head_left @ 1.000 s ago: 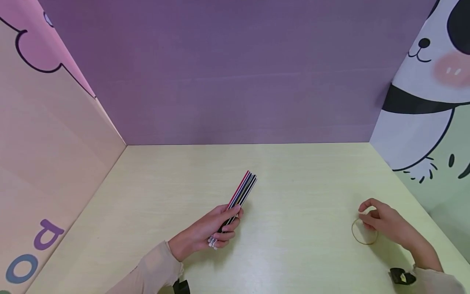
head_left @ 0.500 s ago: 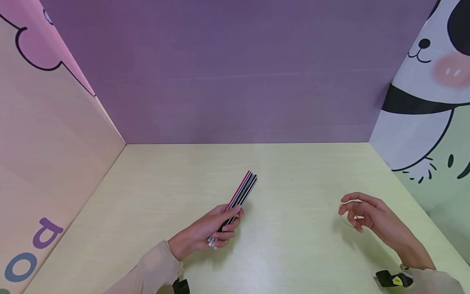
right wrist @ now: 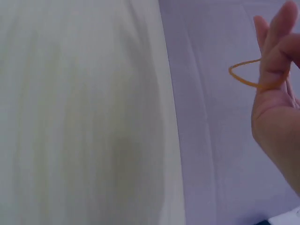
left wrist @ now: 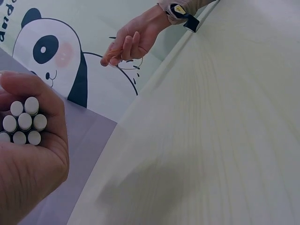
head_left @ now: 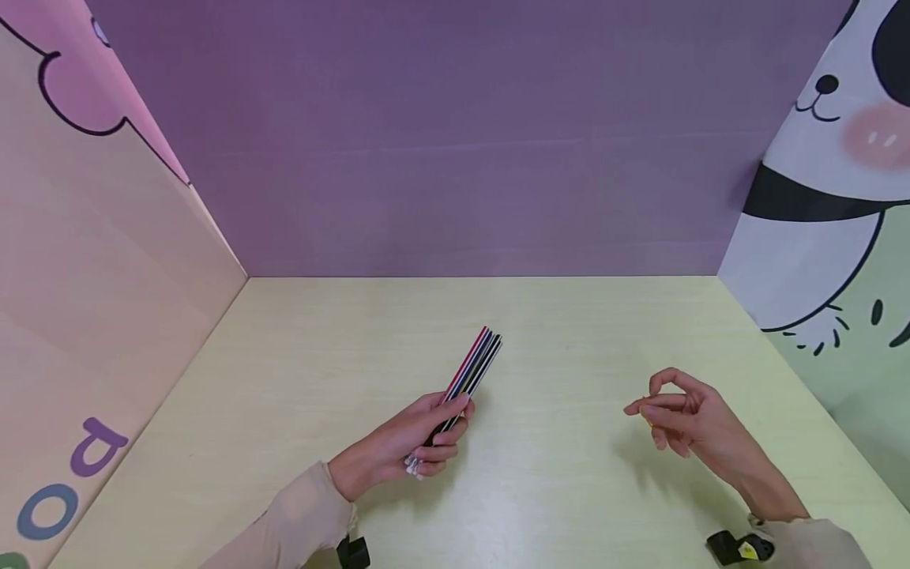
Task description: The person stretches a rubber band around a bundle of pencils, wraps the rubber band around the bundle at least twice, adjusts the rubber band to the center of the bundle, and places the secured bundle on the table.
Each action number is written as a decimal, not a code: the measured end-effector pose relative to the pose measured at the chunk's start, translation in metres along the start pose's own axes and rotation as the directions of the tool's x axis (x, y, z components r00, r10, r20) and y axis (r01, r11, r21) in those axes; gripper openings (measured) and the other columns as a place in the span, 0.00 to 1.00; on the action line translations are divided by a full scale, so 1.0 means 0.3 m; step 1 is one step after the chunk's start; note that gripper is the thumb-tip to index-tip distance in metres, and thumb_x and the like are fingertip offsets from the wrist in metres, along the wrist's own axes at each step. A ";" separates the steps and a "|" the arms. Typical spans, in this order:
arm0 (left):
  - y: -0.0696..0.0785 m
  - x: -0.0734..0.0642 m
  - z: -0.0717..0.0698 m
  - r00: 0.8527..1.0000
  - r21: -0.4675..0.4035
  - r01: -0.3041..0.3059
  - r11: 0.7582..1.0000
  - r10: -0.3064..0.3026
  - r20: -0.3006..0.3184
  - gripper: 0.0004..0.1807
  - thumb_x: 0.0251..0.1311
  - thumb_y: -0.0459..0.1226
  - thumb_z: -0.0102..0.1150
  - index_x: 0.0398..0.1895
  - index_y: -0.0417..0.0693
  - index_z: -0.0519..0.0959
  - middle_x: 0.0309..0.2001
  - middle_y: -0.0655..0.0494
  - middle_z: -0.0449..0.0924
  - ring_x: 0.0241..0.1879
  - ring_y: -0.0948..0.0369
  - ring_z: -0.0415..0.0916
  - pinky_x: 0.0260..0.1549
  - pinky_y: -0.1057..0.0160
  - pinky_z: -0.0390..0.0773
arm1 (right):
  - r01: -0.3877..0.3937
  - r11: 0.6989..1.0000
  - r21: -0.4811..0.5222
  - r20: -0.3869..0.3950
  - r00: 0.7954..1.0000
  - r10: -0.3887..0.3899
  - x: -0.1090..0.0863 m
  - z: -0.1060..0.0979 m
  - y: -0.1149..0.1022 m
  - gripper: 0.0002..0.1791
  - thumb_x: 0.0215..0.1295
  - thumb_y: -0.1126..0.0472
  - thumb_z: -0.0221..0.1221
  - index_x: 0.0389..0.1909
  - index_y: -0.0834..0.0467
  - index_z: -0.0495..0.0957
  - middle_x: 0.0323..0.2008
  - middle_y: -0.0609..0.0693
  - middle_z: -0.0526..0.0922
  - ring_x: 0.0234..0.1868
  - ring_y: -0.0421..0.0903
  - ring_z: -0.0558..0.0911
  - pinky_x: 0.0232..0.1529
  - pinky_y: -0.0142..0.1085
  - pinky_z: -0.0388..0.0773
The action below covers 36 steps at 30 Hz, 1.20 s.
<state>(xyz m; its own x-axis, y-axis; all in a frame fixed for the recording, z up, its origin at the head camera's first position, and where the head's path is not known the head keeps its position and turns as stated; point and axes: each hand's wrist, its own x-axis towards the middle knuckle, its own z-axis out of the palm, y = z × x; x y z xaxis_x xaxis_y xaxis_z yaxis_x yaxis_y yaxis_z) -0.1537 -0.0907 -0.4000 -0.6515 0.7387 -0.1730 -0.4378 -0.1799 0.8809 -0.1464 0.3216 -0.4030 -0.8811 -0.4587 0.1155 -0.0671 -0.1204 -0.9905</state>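
My left hand (head_left: 405, 438) grips a bundle of thin pencils (head_left: 469, 367) near the middle of the table, its thumb along their near part. They slant up and to the right, with red, white and dark sides showing. Several round white ends (left wrist: 25, 121) poke out of the fist in the left wrist view. Raised over the right part of the table, my right hand (head_left: 693, 419) holds an orange-yellow rubber band (right wrist: 272, 86) at its thumb and fingers. Part of that band loops out past the fingers in the right wrist view; the rest is hidden behind them.
The pale wooden table (head_left: 341, 340) meets a purple wall (head_left: 455, 158) at the back. Side walls with cartoon prints, among them a panda (head_left: 817, 174), close it in left and right. A dark wrist device (head_left: 739, 547) sits at the right sleeve.
From low at the right, my right hand has lifted the rubber band and moved left, its fingers shifting around it. My left hand and the pencils have stayed almost still.
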 end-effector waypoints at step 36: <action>-0.021 0.010 0.047 0.980 0.100 0.034 0.994 -0.053 0.190 0.14 0.79 0.48 0.41 0.39 0.48 0.66 0.18 0.63 0.55 0.08 0.70 0.51 0.05 0.70 0.52 | 0.091 0.829 -0.552 0.083 0.995 -0.054 0.294 0.285 -0.134 0.32 0.55 0.54 0.74 0.62 0.38 0.76 0.61 0.40 0.78 0.58 0.46 0.81 0.57 0.46 0.79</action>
<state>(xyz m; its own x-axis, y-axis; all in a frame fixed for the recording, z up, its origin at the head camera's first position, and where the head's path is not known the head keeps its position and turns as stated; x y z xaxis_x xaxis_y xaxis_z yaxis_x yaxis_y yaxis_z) -0.1441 -0.0783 -0.3998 -0.4978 0.8571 -0.1323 -0.3954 -0.0885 0.9142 -0.1813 0.2108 -0.3467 -0.8341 -0.5233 0.1744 -0.3944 0.3448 -0.8518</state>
